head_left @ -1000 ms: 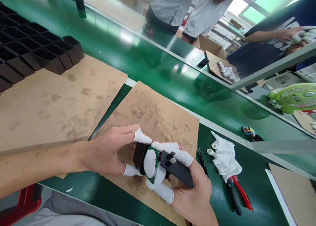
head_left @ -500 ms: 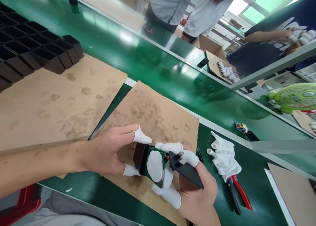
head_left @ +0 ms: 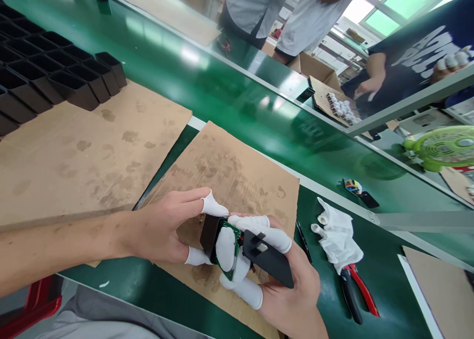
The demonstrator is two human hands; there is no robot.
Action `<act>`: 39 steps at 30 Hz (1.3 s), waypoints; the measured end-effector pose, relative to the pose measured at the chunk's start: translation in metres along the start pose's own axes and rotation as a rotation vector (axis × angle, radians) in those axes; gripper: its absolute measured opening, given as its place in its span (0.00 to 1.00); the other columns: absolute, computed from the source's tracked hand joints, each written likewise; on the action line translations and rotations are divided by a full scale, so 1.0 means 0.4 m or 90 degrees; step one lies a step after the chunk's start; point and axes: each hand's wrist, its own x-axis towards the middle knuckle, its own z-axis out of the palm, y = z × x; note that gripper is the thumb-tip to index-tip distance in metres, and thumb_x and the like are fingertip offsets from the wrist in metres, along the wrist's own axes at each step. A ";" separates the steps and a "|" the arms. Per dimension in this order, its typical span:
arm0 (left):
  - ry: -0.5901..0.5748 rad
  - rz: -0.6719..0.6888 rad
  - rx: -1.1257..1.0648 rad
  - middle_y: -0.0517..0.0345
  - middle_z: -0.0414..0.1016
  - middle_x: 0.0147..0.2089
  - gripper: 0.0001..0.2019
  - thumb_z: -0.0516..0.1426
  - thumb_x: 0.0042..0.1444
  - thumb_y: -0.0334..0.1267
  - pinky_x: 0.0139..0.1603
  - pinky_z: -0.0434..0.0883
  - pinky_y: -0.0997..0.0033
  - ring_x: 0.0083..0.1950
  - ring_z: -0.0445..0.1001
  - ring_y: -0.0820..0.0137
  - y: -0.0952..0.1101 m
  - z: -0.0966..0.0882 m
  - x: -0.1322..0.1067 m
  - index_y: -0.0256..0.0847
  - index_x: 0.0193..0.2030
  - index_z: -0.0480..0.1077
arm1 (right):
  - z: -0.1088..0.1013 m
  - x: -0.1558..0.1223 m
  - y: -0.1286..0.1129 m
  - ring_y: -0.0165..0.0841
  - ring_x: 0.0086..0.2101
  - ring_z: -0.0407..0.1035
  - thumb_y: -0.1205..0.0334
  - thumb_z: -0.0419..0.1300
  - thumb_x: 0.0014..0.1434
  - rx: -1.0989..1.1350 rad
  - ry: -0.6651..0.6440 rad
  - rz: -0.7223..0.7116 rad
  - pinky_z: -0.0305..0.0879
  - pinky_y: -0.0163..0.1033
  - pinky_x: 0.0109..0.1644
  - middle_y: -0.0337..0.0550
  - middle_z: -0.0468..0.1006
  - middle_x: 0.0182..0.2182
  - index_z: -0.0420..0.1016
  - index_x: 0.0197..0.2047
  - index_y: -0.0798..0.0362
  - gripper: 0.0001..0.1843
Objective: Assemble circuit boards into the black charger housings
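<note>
My left hand (head_left: pixel 168 228), with white finger cots on thumb and fingertip, grips a black plastic case (head_left: pixel 210 236) by its sides, its open end facing right. My right hand (head_left: pixel 281 265), also in finger cots, holds a green circuit board (head_left: pixel 236 250) partly inside that opening. A white padded blob (head_left: pixel 225 249) covers much of the board. A black end cap (head_left: pixel 268 257) with two metal prongs lies against my right fingers, joined near the board by something red, perhaps a wire. The board's inner edge is hidden by the case.
Cardboard sheets (head_left: pixel 237 166) cover the bench. Several black cases (head_left: pixel 74 87) stand at left. Pliers (head_left: pixel 357 292), a white cloth (head_left: pixel 335 235) and tweezers (head_left: pixel 303 242) lie at right. Beyond is a green conveyor belt (head_left: pixel 207 82) carrying another assembly (head_left: pixel 359 191). Co-workers stand behind it.
My right hand has moved left, pushing the circuit board further into the case, and the end cap has come along. The assembly on the belt has shifted left. A co-worker's hand has lowered.
</note>
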 end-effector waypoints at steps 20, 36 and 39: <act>0.004 -0.011 -0.008 0.55 0.79 0.47 0.22 0.74 0.62 0.35 0.44 0.76 0.70 0.43 0.80 0.66 0.005 0.001 0.000 0.42 0.60 0.76 | 0.004 0.010 0.002 0.47 0.51 0.84 0.62 0.84 0.62 -0.047 -0.033 0.013 0.87 0.47 0.52 0.51 0.83 0.56 0.79 0.70 0.41 0.37; -0.002 -0.004 -0.044 0.58 0.79 0.45 0.24 0.77 0.56 0.36 0.44 0.75 0.71 0.43 0.80 0.67 -0.002 0.005 0.008 0.42 0.56 0.76 | 0.010 0.013 0.014 0.43 0.53 0.81 0.50 0.88 0.54 -0.056 -0.015 0.036 0.84 0.43 0.55 0.47 0.79 0.57 0.80 0.68 0.40 0.42; 0.000 0.010 -0.043 0.56 0.80 0.46 0.26 0.76 0.57 0.36 0.45 0.77 0.70 0.44 0.82 0.65 -0.007 0.007 0.005 0.43 0.59 0.76 | 0.017 0.004 0.017 0.42 0.56 0.81 0.50 0.86 0.58 0.002 0.010 0.054 0.82 0.42 0.61 0.46 0.80 0.58 0.75 0.73 0.38 0.45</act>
